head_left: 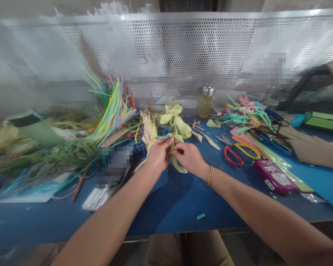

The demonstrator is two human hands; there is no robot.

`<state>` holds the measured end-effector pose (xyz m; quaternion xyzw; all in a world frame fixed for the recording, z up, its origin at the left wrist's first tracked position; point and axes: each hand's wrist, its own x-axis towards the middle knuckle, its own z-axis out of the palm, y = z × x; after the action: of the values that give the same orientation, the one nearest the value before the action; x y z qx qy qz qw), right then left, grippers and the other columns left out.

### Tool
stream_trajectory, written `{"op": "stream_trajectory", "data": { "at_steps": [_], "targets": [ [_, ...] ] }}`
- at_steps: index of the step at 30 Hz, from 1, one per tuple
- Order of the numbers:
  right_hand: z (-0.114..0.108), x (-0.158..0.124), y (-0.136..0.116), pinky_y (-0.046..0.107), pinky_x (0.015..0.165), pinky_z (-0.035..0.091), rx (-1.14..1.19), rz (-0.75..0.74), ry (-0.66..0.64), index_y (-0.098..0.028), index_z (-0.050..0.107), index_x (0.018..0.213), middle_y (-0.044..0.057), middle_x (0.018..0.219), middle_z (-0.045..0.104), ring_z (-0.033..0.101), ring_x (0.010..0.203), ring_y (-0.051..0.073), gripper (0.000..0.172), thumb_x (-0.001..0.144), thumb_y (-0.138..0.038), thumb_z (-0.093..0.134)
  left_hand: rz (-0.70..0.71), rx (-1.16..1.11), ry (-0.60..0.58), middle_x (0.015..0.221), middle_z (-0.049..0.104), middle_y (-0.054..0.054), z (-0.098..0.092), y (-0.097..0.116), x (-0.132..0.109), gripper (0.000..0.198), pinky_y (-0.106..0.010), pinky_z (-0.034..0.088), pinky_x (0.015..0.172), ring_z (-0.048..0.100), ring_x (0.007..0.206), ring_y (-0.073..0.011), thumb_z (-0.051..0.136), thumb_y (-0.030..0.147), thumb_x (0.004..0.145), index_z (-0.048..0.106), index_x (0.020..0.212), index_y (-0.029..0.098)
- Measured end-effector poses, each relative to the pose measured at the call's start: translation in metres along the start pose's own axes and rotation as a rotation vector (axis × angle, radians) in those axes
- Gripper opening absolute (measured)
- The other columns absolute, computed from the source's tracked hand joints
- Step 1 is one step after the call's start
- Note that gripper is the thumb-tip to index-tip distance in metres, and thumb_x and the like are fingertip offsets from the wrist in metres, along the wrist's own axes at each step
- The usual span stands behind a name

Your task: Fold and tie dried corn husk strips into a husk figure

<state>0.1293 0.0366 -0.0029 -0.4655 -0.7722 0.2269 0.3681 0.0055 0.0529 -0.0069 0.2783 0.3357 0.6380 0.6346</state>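
Left hand [158, 153] and right hand [189, 157] both pinch a pale green crepe strip [175, 122]. Blue desk [172, 199]; scissors [233, 151] lie near the right hand.

the desk [166, 207] is open blue along its front edge, save a small green scrap [201, 216]. strips and straws [111, 111] crowd the left, scissors [235, 151] and a purple case [272, 177] the right; a perforated screen [183, 55] closes the back edge.

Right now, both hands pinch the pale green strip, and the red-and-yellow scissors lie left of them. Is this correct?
No. In the head view the scissors lie right of the hands, not left. The left hand and right hand do both pinch the pale green strip.
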Motion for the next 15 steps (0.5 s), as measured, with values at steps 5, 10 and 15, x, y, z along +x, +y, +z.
{"op": "stream_trajectory", "data": {
  "at_steps": [5, 10, 15],
  "targets": [
    [-0.001, 0.001, 0.001, 0.024, 0.054, 0.026, -0.014, -0.029, -0.017, -0.018, 0.05, 0.057, -0.004, 0.056, 0.048, 0.038, 0.053, 0.009, 0.027, 0.082, -0.024, 0.059, -0.016, 0.002, 0.025, 0.067, 0.068, -0.003, 0.0, 0.001, -0.001, 0.025, -0.025, 0.049, 0.056, 0.066, 0.066, -0.017, 0.081, 0.01, 0.059, 0.063, 0.075, 0.014],
    [0.0, 0.001, 0.003, 0.024, 0.055, 0.025, -0.029, -0.067, -0.061, -0.018, 0.053, 0.06, -0.004, 0.056, 0.048, 0.039, 0.054, 0.009, 0.025, 0.083, -0.025, 0.058, -0.022, 0.005, 0.048, 0.066, 0.067, -0.003, -0.001, 0.0, 0.0, 0.022, -0.024, 0.049, 0.057, 0.066, 0.065, -0.0157, 0.076, 0.008, 0.064, 0.061, 0.077, 0.014],
    [-0.025, 0.003, -0.001, 0.027, 0.053, 0.022, -0.175, -0.14, -0.06, -0.018, 0.051, 0.055, -0.002, 0.052, 0.045, 0.036, 0.051, 0.009, 0.037, 0.084, -0.037, 0.059, -0.024, 0.045, 0.027, 0.069, 0.066, -0.002, 0.003, 0.009, -0.003, 0.021, -0.023, 0.049, 0.056, 0.064, 0.063, -0.0127, 0.076, 0.009, 0.067, 0.06, 0.079, 0.014]
  ]
}}
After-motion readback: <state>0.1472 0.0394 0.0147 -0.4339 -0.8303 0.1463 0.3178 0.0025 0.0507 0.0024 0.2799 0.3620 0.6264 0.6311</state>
